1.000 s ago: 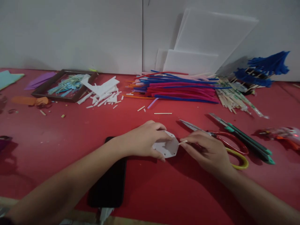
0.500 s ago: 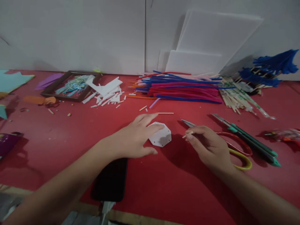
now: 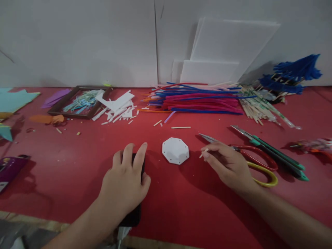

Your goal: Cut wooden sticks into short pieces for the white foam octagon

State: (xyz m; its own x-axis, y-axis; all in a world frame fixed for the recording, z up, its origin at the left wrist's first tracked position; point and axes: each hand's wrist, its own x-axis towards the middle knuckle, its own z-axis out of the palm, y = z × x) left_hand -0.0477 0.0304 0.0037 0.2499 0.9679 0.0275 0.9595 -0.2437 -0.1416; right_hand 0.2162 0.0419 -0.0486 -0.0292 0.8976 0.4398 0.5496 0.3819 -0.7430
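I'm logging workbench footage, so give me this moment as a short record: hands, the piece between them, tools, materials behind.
Left hand: fingers spread over a black phone; contact unclear
Right hand: pinching a short pale stick
Between hands: white octagonal piece, holes near its edge, on the red tabletop
Tools, beside right hand: scissors, green-and-black cutter
Materials behind: coloured fuzzy stems, white scraps

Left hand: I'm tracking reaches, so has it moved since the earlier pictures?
Yes: against the coloured stems, the left hand has moved left and nearer the person, from the white octagon to the black phone.
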